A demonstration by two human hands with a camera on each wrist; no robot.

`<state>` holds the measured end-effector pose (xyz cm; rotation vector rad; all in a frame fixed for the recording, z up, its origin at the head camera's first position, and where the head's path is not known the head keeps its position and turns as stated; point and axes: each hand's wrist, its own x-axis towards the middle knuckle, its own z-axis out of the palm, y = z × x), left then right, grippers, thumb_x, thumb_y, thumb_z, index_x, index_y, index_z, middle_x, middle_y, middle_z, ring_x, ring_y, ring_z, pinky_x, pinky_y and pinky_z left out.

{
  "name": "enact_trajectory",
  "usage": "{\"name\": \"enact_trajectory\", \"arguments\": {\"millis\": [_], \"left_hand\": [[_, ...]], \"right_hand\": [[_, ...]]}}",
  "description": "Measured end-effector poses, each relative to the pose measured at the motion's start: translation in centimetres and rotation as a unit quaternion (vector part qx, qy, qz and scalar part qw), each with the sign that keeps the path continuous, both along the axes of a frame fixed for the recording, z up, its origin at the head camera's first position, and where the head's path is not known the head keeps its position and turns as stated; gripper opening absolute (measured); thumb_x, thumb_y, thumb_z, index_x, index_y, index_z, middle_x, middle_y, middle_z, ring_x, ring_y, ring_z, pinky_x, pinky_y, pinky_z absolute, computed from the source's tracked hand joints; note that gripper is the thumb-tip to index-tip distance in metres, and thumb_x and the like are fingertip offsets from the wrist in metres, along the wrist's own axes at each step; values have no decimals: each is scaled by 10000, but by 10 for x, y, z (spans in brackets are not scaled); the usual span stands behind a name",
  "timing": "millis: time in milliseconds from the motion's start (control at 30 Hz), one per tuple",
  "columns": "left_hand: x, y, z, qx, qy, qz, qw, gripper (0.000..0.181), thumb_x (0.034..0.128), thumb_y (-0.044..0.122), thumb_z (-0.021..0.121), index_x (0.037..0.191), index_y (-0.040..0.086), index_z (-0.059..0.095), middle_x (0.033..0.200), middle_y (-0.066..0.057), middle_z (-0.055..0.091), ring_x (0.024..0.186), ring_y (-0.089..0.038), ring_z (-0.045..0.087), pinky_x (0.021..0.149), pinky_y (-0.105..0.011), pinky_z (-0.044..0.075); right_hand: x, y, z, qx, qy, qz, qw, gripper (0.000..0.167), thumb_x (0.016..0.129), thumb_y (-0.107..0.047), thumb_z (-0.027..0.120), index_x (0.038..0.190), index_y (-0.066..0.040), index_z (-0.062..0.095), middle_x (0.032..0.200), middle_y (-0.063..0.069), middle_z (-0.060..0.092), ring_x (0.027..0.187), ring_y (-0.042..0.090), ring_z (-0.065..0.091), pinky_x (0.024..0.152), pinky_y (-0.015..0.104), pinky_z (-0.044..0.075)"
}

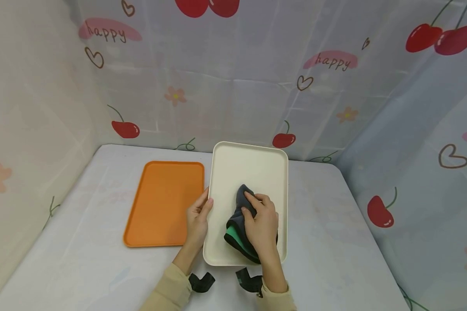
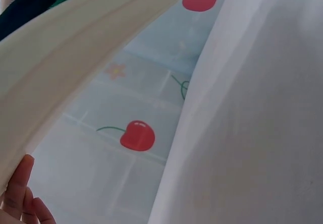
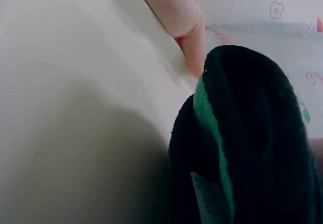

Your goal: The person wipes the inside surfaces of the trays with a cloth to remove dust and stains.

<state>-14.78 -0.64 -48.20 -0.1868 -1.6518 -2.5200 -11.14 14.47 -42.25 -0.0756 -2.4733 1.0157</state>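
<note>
A cream rectangular tray (image 1: 249,166) is held over the middle of the table, seemingly raised off it. My left hand (image 1: 196,221) grips its left edge; in the left wrist view, the fingers (image 2: 18,186) are at the rim of the tray (image 2: 75,62). My right hand (image 1: 263,224) holds a folded dark grey cloth (image 1: 239,221) against the tray's inner face, fingers and thumb bunching it. A green layer and black edging show on the cloth's lower left. Close up in the right wrist view, the cloth (image 3: 257,128) hides most of the right hand.
To the left, an orange tray (image 1: 165,203) lies on the white table (image 1: 327,224). A patterned curtain (image 1: 225,103) with cherries rises behind the table and along both sides. Black wrist mounts (image 1: 202,282) show beside the sleeves.
</note>
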Motion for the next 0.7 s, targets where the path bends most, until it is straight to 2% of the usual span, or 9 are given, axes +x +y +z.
{"name": "enact_trajectory", "arguments": {"millis": [200, 433, 600, 700], "left_hand": [[0, 0, -2, -29, -2, -90, 10000, 453, 1007, 162, 545, 1433, 26, 471, 1445, -159, 503, 1161, -66, 616, 919, -233, 534], [-1, 0, -2, 41, -213, -51, 9998, 467, 1006, 146, 534, 1446, 18, 443, 1467, -156, 476, 1212, -43, 569, 958, -201, 506], [-2, 0, -2, 16, -363, 104, 9993, 467, 1003, 110, 519, 1441, -21, 425, 1462, -202, 461, 1204, -8, 553, 965, -162, 486], [-3, -1, -2, -13, -420, 142, 9990, 466, 1004, 117, 516, 1442, -15, 427, 1451, -209, 471, 1228, -40, 546, 967, -160, 484]], "right_hand": [[3, -17, -1, 550, 261, 171, 9980, 384, 800, -73, 773, 1178, -114, 727, 1131, 99, 674, 990, 280, 597, 735, 390, 407], [6, -38, -6, 1337, 770, 441, 9870, 356, 767, -85, 798, 1114, -143, 746, 1016, 54, 702, 863, 224, 596, 649, 314, 371], [7, -46, -4, 1619, 774, 603, 9819, 358, 770, -86, 796, 1117, -154, 742, 999, 37, 707, 882, 222, 603, 656, 328, 394], [6, -47, -2, 1786, 788, 655, 9786, 363, 766, -90, 801, 1117, -161, 742, 996, 24, 705, 890, 215, 602, 659, 330, 396]]}}
